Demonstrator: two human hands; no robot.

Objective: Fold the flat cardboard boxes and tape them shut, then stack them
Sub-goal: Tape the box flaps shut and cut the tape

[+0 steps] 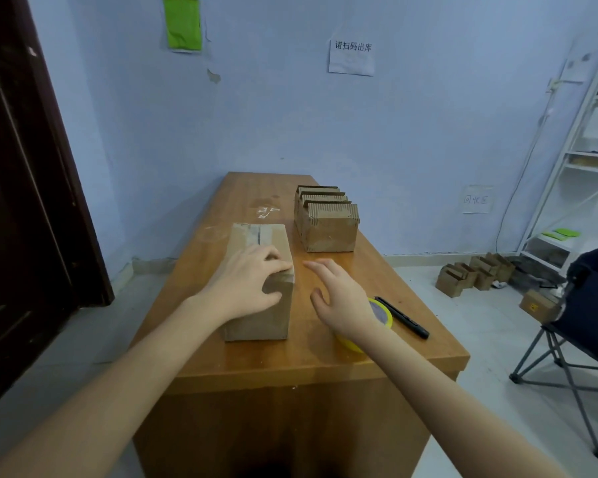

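item: closed brown cardboard box (259,281), taped along top seam, lying lengthwise on left half of long orange-brown wooden table (325,353). step in hand, by judgement: pressing tape flat on near end of top, sealing nearly finished.

left hand (246,288): palm down on top of box, fingers spread and reaching over right upper edge; pressing, not clasping.

right hand (339,298): raised just right of box, apart from it, fingers loosely spread, holding nothing; partly covering yellow roll of adhesive tape (382,313) lying on table underneath.

black marker-like pen (403,317): lying on table, just right of tape roll, slanted toward near right corner.

brown corrugated flat boxes bundled upright (325,220): at far right of table, well apart from sealed box, not yet folded.

off table: more small cardboard boxes on floor (473,276) near white metal shelving (580,160); dark folding chair (587,315) at right; blue wall with white paper notice (351,57) and green sheet (182,24); dark wooden door (25,188) at left.

next move, by judgement: calls for checking that tape ends hold, then shifting sealed box to a stacking spot and drawing one flat box from bundle. risk: lifted tape corner if pressing is cut short.
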